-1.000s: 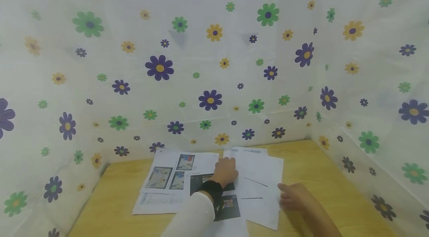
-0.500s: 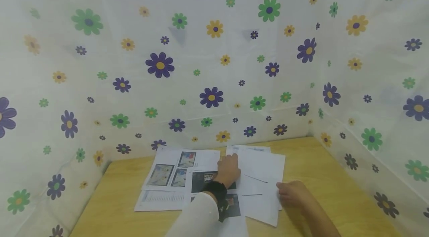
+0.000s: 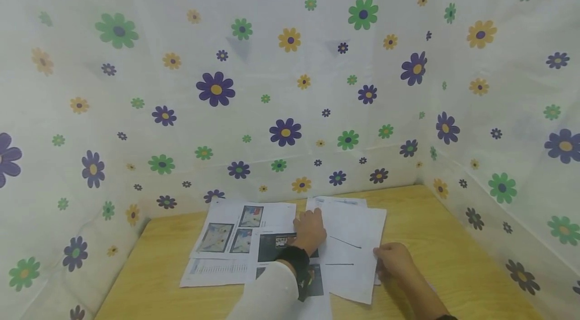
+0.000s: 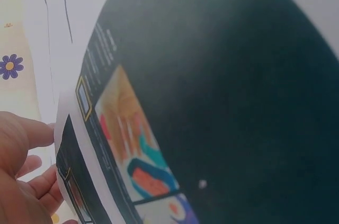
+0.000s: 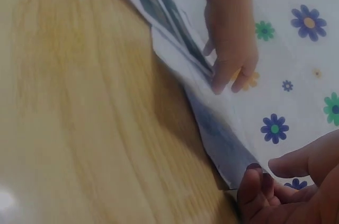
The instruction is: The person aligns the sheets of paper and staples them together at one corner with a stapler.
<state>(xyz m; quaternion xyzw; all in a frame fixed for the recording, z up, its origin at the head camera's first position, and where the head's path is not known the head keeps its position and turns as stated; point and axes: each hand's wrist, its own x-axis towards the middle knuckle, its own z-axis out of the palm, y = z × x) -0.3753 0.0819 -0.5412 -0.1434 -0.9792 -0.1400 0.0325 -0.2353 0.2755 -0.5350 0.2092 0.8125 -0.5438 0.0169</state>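
My left hand (image 3: 310,232), below a white sleeve and a black wristband, pinches the edge of a printed sheet (image 4: 175,75) with dark picture panels. The sheet bows up close to the camera in the left wrist view. To its right lies a white sheet (image 3: 353,229) with two dark lines drawn on it. My right hand (image 3: 396,262) pinches that sheet's right edge between thumb and fingers; in the right wrist view the right hand (image 5: 296,187) has the edge lifted off the table. Part of the printed sheet is hidden under my left forearm.
More printed pages with photos (image 3: 215,238) lie overlapping at the left of the wooden table (image 3: 149,259). Another printed page (image 3: 337,201) peeks out behind the lined sheet. A white flower-patterned curtain (image 3: 254,124) encloses the back and sides.
Both hands keep almost the same places on the sheets. My right hand has turned slightly, and a dark band at its wrist now shows. The head view has tilted a little.
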